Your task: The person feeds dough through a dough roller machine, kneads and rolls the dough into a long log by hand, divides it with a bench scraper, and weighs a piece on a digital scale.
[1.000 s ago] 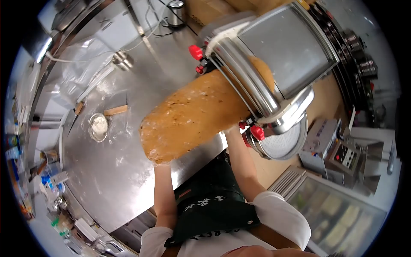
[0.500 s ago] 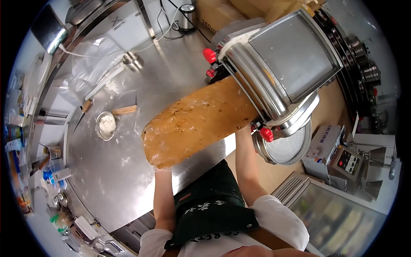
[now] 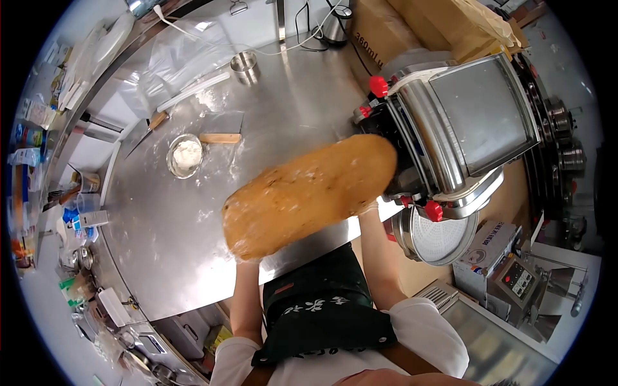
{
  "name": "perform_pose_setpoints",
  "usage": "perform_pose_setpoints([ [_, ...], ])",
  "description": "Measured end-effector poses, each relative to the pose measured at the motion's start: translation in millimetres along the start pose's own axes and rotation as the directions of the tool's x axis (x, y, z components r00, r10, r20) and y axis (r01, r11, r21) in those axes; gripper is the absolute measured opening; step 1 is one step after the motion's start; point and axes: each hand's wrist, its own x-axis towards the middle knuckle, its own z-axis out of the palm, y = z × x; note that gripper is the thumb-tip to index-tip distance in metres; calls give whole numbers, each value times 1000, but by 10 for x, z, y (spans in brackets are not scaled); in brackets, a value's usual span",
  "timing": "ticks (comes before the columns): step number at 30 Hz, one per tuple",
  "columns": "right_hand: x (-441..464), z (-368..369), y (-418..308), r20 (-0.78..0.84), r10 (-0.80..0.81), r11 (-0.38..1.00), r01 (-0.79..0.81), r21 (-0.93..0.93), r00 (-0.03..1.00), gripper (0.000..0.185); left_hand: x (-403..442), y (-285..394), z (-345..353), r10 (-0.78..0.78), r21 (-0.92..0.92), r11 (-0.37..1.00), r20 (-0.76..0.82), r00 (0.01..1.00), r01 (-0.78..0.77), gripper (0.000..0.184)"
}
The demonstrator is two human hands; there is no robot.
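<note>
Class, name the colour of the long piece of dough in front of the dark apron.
The dough is orange-brown, with whitish patches; the head view shows it best.

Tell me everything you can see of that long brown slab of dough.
The slab of dough is brownish and soft-looking, with rounded ends, darker specks and floury white patches. It stretches slantwise above the steel table, its right end close to the roller machine; whether they touch is unclear. The left hand and right hand, mostly hidden, seem to support it from below.
</note>
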Motion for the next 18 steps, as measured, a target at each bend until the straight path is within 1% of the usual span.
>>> perform_pose_setpoints([
  [1, -85, 55, 178, 9, 37, 999, -37, 0, 999, 35, -112, 111, -266, -11, 105, 994, -23, 1000, 14, 55],
  [3, -307, 226, 615, 51, 149, 989, -148, -32, 988, 34, -322, 451, -830, 109, 201, 970, 161, 981, -141, 58],
  [5, -498, 408, 978, 79, 251, 966, -243, -93, 965, 34, -526, 855, -1216, 121, 167, 977, 59, 991, -129, 62],
  [7, -611, 496, 1175, 81, 305, 940, -286, -187, 949, 33, -569, 1228, -1412, 83, 161, 984, -36, 996, -76, 65],
  [8, -657, 479, 1212, 67, 305, 923, -277, -268, 950, 33, -546, 1394, -1485, 50, 171, 985, -83, 995, -35, 65],
  [9, -700, 415, 1174, 53, 261, 891, -219, -397, 964, 33, -497, 1558, -1510, 8, 216, 976, -132, 991, 21, 63],
  [10, -762, 307, 1092, 47, 152, 814, -98, -572, 987, 32, -445, 1714, -1556, -26, 258, 963, -185, 982, 74, 62],
  [11, -842, 78, 920, 82, -32, 624, 84, -777, 996, 27, -377, 1829, -1764, -56, 286, 949, -259, 964, 132, 59],
  [12, -870, -134, 775, 28, -190, 587, 136, -798, 981, 24, -313, 1942, -1987, -85, 305, 933, -330, 940, 192, 56],
  [13, -865, -399, 603, -91, -375, 608, 171, -776, 923, 21, -307, 1983, -2359, -112, 306, 917, -420, 900, 257, 53],
  [14, -843, -671, 409, -210, -528, 633, 216, -744, 823, 18, -371, 2009, -2642, -22, 270, 925, -661, 750, 266, 51],
  [15, -820, -929, 206, -319, -632, 659, 273, -701, 706, 16, -468, 2042, -2805, 64, 239, 934, -843, 534, 265, 50],
  [16, -786, -1156, 27, -353, -680, 654, 314, -688, 643, 14, -613, 2043, -2829, 213, 351, 873, -899, 382, 338, 51],
  [17, -844, -1077, -203, -414, -675, 672, 277, -687, 611, 14, -710, 2039, -2649, 321, 437, 770, -895, 308, 466, 51],
  [18, -925, -948, -455, -473, -666, 691, 240, -681, 576, 14, -814, 2031, -2502, 424, 470, 647, -876, 229, 600, 52],
])
